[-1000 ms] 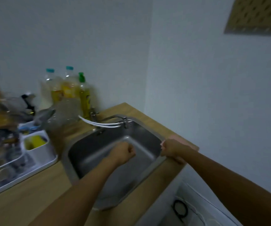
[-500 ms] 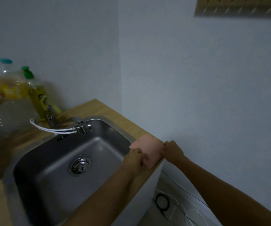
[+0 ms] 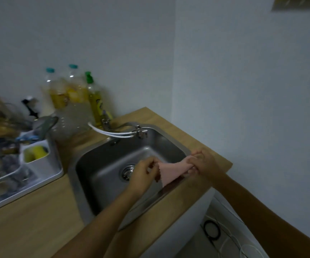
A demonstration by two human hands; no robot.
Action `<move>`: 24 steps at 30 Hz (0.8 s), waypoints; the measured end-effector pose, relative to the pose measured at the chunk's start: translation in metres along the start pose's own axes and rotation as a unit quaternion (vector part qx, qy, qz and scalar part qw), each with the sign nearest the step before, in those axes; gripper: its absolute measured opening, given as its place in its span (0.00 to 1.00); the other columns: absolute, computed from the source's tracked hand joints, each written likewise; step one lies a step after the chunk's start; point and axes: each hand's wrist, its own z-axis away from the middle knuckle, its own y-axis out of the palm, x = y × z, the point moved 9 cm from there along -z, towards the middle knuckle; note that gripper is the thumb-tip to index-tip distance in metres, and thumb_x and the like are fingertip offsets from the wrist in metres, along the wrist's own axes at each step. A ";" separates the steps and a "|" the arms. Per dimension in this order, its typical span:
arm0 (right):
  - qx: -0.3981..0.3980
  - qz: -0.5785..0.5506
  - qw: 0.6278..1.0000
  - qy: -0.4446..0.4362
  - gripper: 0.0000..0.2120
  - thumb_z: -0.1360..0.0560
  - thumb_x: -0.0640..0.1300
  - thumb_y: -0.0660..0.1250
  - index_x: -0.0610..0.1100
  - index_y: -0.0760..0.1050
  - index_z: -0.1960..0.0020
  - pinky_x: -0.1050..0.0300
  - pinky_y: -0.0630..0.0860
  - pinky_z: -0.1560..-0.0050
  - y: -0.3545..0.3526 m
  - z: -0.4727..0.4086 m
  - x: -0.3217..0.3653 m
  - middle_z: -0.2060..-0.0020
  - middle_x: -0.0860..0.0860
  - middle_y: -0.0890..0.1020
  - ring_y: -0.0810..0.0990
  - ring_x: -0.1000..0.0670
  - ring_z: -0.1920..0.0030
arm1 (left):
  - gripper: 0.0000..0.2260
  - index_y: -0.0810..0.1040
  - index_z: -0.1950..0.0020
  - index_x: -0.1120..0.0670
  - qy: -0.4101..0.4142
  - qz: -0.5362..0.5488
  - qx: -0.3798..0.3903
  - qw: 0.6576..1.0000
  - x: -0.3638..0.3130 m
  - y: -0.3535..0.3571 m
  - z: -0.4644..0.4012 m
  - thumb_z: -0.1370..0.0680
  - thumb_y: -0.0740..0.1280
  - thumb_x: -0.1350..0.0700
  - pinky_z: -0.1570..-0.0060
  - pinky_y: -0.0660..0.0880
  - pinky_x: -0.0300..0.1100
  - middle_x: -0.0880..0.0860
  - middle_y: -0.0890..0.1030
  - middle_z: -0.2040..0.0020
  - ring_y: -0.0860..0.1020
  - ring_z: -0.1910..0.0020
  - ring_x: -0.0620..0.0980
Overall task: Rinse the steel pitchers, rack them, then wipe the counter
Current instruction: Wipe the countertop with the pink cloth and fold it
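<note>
Pitchers of steel could not be identified in the blurred white dish rack (image 3: 38, 175); the left hand (image 3: 144, 174) and right hand (image 3: 202, 162) each pinched the pink cloth (image 3: 171, 170) over the steel sink (image 3: 169, 144), so wiping of the wooden counter (image 3: 29, 220) likely remained.

Dish rack (image 3: 10, 185) at left is cut off by frame edge; contents smeared by motion blur, so no pitcher can be made out. Bottle (image 3: 59, 94) labels too blurred to be read. Part of pink cloth (image 3: 171, 169) is hidden inside both hands. Board (image 3: 299, 3) top right is cropped.
</note>
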 end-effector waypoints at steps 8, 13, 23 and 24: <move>0.099 -0.019 0.992 -0.080 0.02 0.25 0.38 0.66 0.41 0.77 0.55 0.68 0.74 0.76 0.168 0.047 0.105 0.63 0.43 0.81 0.77 0.57 0.77 | 0.06 0.77 0.50 0.62 -0.063 0.068 -0.130 0.987 0.040 -0.157 0.135 0.21 0.61 0.64 0.60 0.76 0.35 0.60 0.81 0.58 0.79 0.62 0.47; 0.188 -0.029 0.976 -0.103 0.05 0.28 0.33 0.67 0.41 0.74 0.56 0.66 0.76 0.75 0.294 0.086 0.127 0.63 0.43 0.79 0.77 0.50 0.68 | 0.06 0.79 0.50 0.59 -0.110 0.041 -0.230 0.966 0.089 -0.243 0.227 0.23 0.63 0.64 0.55 0.76 0.38 0.52 0.82 0.57 0.80 0.58 0.45; 0.303 0.114 0.920 -0.221 0.17 0.31 0.28 0.67 0.47 0.69 0.67 0.68 0.69 0.66 0.460 0.154 0.114 0.68 0.52 0.76 0.75 0.62 0.70 | 0.13 0.81 0.58 0.49 -0.225 -0.137 -0.335 0.905 0.140 -0.319 0.386 0.31 0.58 0.49 0.55 0.74 0.40 0.45 0.83 0.58 0.77 0.51 0.47; 0.269 0.141 0.924 -0.232 0.16 0.31 0.29 0.67 0.48 0.69 0.68 0.64 0.71 0.65 0.462 0.150 0.108 0.67 0.50 0.77 0.75 0.59 0.68 | 0.16 0.81 0.56 0.50 -0.230 -0.182 -0.344 0.892 0.144 -0.318 0.391 0.31 0.55 0.47 0.52 0.74 0.43 0.46 0.83 0.56 0.75 0.50 0.49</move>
